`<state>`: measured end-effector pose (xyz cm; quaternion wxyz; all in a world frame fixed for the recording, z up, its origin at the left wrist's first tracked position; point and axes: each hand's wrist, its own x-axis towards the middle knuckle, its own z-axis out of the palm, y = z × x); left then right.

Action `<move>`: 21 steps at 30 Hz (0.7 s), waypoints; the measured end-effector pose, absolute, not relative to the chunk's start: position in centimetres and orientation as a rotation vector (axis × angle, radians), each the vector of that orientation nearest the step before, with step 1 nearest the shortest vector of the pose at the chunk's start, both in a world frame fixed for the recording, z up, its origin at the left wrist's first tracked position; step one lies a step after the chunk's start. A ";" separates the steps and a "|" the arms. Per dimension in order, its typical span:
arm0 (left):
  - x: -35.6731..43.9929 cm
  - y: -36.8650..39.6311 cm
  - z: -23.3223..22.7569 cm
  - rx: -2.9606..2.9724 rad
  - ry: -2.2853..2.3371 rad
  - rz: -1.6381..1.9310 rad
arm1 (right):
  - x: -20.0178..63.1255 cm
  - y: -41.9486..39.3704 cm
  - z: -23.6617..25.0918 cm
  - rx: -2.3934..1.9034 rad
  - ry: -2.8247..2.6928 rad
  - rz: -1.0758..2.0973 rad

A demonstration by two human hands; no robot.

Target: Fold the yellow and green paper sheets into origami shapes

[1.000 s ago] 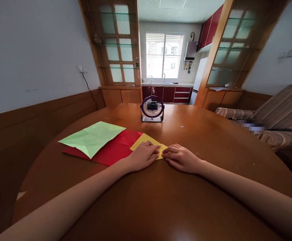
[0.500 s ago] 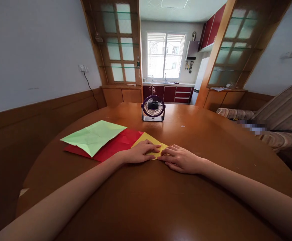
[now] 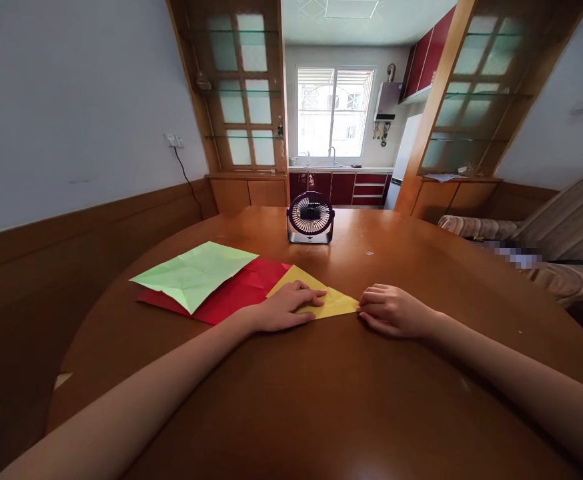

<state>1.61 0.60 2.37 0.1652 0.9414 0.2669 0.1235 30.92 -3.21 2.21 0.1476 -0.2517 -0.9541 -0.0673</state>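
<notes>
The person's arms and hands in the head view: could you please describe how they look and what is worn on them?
Both forearms are bare, with no sleeves in view. The left hand and right hand wear no gloves, and no rings, watch or bracelet can be seen.

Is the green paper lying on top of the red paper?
Yes, the green paper overlaps the red paper, covering its left part on the table.

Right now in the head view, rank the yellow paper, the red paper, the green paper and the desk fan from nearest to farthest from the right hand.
From the right hand:
1. Yellow paper, its corner at the fingertips.
2. Red paper, farther left, under the green.
3. Desk fan, at the far side of the table.
4. Green paper, farthest left.
</notes>
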 end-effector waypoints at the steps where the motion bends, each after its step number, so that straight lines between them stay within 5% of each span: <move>1: 1.7 0.5 2.3 2.691 0.763 0.353 | 31.4 -3.1 2.2 -0.726 -2.728 -0.190; 12: 2.9 0.1 1.7 3.401 0.572 0.398 | 31.7 -2.4 1.7 -0.746 -2.626 -0.329; 21: 2.8 -0.6 2.1 3.685 0.396 0.405 | 30.1 -3.4 1.9 -0.641 -2.487 -0.056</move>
